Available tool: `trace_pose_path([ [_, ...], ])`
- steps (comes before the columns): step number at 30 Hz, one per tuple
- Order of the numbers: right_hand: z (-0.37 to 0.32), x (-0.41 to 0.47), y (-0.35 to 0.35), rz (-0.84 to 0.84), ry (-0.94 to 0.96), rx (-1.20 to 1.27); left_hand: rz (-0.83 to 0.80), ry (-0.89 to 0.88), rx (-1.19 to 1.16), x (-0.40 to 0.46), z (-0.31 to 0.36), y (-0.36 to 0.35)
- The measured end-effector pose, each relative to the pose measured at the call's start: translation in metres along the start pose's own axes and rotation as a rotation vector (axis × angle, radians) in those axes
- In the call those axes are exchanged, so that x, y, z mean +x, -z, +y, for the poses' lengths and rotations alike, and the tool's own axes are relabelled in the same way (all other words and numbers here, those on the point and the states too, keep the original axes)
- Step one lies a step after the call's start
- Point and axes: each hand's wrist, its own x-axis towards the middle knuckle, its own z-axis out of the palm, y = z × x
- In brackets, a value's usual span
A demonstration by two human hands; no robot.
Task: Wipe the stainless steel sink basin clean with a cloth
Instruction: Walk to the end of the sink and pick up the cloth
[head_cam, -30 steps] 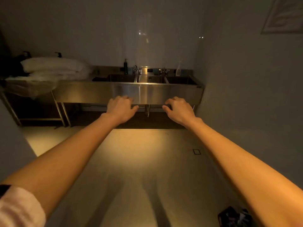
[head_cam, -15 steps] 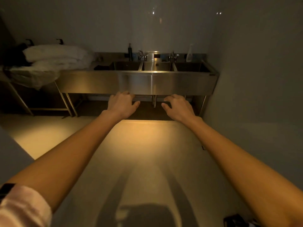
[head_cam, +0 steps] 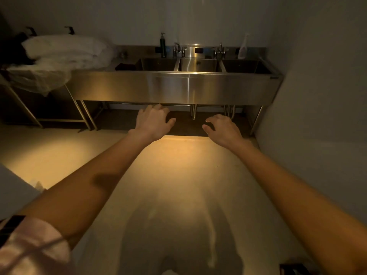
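Head view shows your two bare arms reaching forward over a pale floor toward a long stainless steel sink unit [head_cam: 178, 88] across the upper middle of the frame. Your left hand [head_cam: 153, 121] and right hand [head_cam: 223, 129] hang in the air at centre frame, fingers loosely curled, each grip empty and holding nothing. Three basins sit side by side in the unit; the middle basin [head_cam: 198, 65] is the brightest. A dark patch [head_cam: 125, 66] lies on the steel just left of the basins; it may be the cloth, but the dim light keeps you from telling. A dark pump bottle [head_cam: 162, 45] and a pale spray bottle [head_cam: 243, 46] stand at the back edge. Folded white linens [head_cam: 65, 50] fill the upper left. Risk from here: in this low light you could grab the wrong item, or knock a bottle into a basin while reaching.
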Motion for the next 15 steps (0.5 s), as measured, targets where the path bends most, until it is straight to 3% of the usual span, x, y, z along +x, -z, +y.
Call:
trace_pose_path([
  [15,-0.078,0.137,-0.084,0.004,0.052,0.029,-0.082,0.112,-0.015,0.075,-0.15,-0.052],
])
